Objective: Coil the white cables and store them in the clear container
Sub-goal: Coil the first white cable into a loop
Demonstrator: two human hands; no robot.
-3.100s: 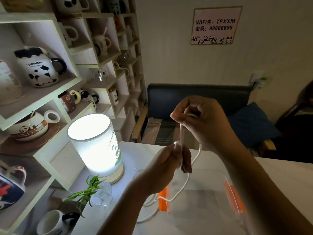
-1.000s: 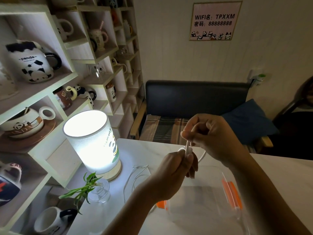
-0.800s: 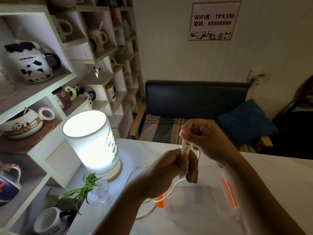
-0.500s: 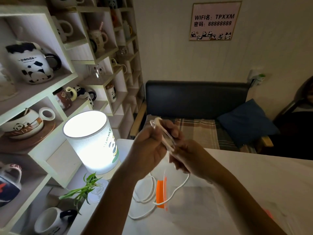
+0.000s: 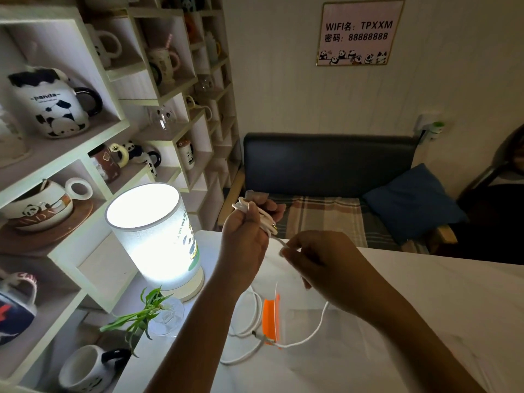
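Table [image 5: 425, 293]: white top, lit lamp [image 5: 154, 236] at the left edge, small plant in a glass vase [image 5: 163, 319] just in front of it.

Clear container [image 5: 326, 336]: sits on the table under my right forearm, orange latch [image 5: 271, 316] on its left end. Walls are see-through and the light is dim, so I can't confirm whether anything is already inside. I see no coil in it.

White cable [image 5: 309, 333]: mostly uncoiled. The slack hangs from my right hand, runs across the container's latch end, and falls into loose loops on the table just left of the container. I can't tell if those loops are the same cable or a second one.

Left hand [image 5: 246, 231]: raised above the table, fingers curled round the first few turns of the cable, a small bundle across the fingers.

Right hand [image 5: 320, 262]: just beside the left, thumb and fingertips pinching the cable where it leaves the bundle, feeding the next turn.

Status, my estimate: early in the coiling. Few turns done, most of the length left, then stow in the container. Nothing stored yet as far as I can see.
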